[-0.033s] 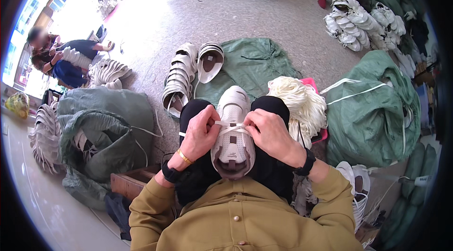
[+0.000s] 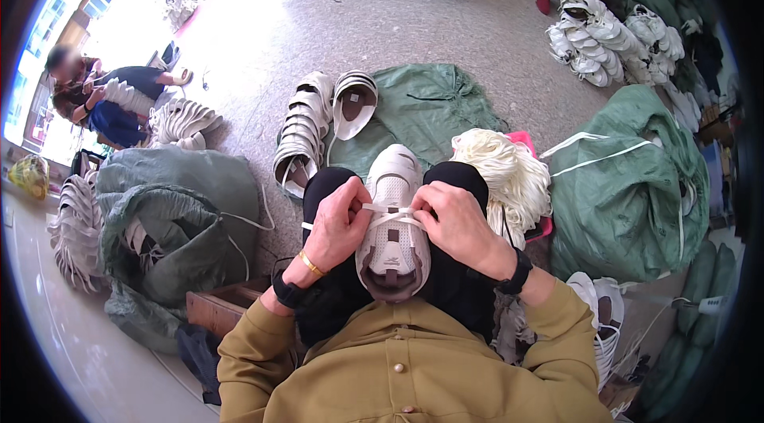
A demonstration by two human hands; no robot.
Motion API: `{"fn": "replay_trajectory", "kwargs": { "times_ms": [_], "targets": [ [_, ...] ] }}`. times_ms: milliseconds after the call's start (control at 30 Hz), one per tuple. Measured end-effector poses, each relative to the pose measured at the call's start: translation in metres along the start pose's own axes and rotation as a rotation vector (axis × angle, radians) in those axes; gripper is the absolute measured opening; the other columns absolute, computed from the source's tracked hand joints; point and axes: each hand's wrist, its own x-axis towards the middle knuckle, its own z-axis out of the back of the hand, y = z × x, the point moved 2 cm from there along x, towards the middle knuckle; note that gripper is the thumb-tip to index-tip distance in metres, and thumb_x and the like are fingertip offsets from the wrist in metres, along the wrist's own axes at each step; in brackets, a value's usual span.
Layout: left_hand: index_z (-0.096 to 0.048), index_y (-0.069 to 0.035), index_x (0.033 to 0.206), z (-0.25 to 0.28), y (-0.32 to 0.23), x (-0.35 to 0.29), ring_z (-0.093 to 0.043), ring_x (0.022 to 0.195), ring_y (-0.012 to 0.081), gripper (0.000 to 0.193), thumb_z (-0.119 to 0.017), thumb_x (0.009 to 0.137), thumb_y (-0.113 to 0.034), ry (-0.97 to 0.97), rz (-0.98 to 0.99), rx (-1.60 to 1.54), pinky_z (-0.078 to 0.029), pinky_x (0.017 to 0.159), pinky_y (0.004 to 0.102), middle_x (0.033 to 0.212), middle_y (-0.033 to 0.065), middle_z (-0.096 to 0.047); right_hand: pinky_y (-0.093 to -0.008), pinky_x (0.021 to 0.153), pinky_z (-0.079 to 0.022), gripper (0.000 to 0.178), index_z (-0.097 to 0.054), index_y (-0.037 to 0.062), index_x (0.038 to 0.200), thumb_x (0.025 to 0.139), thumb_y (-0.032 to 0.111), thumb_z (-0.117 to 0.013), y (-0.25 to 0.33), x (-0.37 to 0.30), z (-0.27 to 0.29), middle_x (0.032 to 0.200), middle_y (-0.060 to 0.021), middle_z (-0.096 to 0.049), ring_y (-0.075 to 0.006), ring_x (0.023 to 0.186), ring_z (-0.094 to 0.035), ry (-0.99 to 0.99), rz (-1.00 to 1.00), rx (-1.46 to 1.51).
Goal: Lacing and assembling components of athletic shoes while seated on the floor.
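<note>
A white shoe upper with small perforations and brown cut-outs rests between my knees, its toe away from me. A white shoelace runs across its front part in a crossed shape. My left hand pinches the lace at the left side of the upper. At the right side, my right hand has thumb and forefinger closed on the lace's other part. Both hands stay close to the upper's surface. The lace tips are hidden by my fingers.
Ahead lie a row of nested shoe uppers, a single upper and a flat green sack. White laces fill a pink container. Green sacks stand on both sides; a wooden box sits left. Another person sits further left.
</note>
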Motion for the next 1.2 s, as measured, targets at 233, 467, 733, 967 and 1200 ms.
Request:
{"fn": "replay_trajectory", "kwargs": {
  "times_ms": [233, 467, 733, 967, 1200],
  "targets": [
    [-0.056, 0.0, 0.095, 0.002, 0.001, 0.004, -0.057, 0.066, 0.0153, 0.012, -0.064, 0.089, 0.006, -0.02, -0.016, 0.004, -0.047, 0.058, 0.0292, 0.08, 0.0075, -0.057, -0.0366, 0.062, -0.054, 0.007, -0.064, -0.0007, 0.093, 0.089, 0.002, -0.069, -0.001, 0.022, 0.007, 0.082, -0.0126, -0.068, -0.0231, 0.067, -0.068, 0.051, -0.082, 0.231],
    [-0.055, 0.0, 0.099, 0.002, 0.001, 0.006, -0.052, 0.071, 0.0038, 0.013, -0.062, 0.093, 0.008, -0.004, -0.061, 0.044, -0.045, 0.059, 0.0212, 0.081, 0.0006, -0.054, -0.0201, 0.048, -0.043, 0.01, -0.062, 0.0035, 0.101, 0.104, 0.012, -0.066, -0.015, 0.035, 0.005, 0.076, -0.0001, -0.068, -0.002, 0.055, -0.054, 0.167, -0.325, 0.753],
    [-0.055, 0.0, 0.1, 0.003, 0.003, 0.005, -0.054, 0.072, 0.0046, 0.013, -0.064, 0.093, 0.007, -0.005, -0.038, 0.039, -0.048, 0.061, 0.0216, 0.082, 0.0013, -0.056, -0.0299, 0.064, -0.056, 0.015, -0.064, -0.0015, 0.106, 0.097, 0.008, -0.071, -0.009, 0.028, 0.01, 0.085, -0.0082, -0.072, -0.0137, 0.074, -0.07, 0.083, -0.183, 0.479],
    [-0.055, 0.0, 0.099, 0.003, 0.002, 0.006, -0.056, 0.072, 0.0061, 0.013, -0.064, 0.093, 0.007, 0.004, -0.031, 0.066, -0.05, 0.062, 0.0228, 0.082, 0.0026, -0.057, -0.035, 0.072, -0.059, 0.034, -0.06, -0.0021, 0.116, 0.085, -0.003, -0.073, 0.0, 0.012, 0.011, 0.109, -0.0157, -0.062, -0.0234, 0.079, -0.072, 0.111, 0.114, 0.157],
    [-0.055, 0.0, 0.099, 0.002, 0.005, 0.005, -0.056, 0.073, 0.0053, 0.012, -0.063, 0.093, 0.007, 0.007, -0.025, 0.044, -0.049, 0.062, 0.0226, 0.083, 0.0023, -0.057, -0.027, 0.072, -0.059, 0.034, -0.065, -0.0017, 0.116, 0.085, -0.002, -0.078, 0.004, 0.007, 0.013, 0.107, -0.0084, -0.064, -0.0136, 0.083, -0.072, 0.126, -0.061, 0.313]
  ]
}}
